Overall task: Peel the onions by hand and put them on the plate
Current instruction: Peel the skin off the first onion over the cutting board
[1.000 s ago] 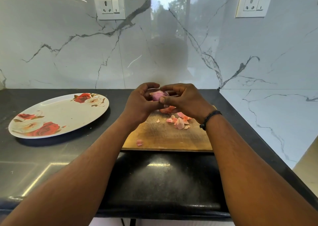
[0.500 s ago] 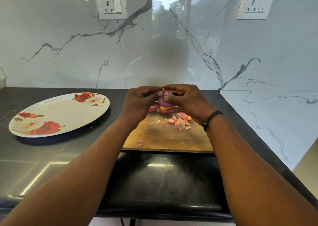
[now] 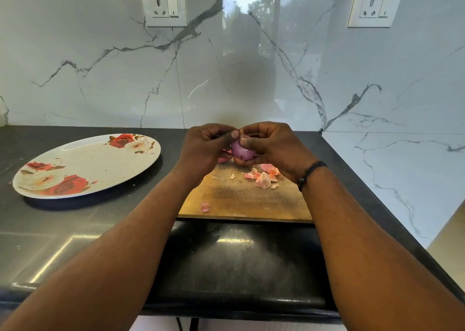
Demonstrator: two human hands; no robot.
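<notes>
Small purple onion (image 3: 241, 150), turned since a second ago, now shows smooth flesh; left hand (image 3: 203, 149) and right hand (image 3: 273, 147) fingers both pinch it; oval floral plate (image 3: 83, 164) bare.

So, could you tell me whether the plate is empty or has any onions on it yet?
Empty: the plate shows only its printed roses; both hands hold the onion.

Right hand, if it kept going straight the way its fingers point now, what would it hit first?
The right hand points left across the board, with the onion already in its grip. Going straight on, it would likely meet the left hand first, whose thumb touches the same onion. Depth is hard to judge here.
</notes>
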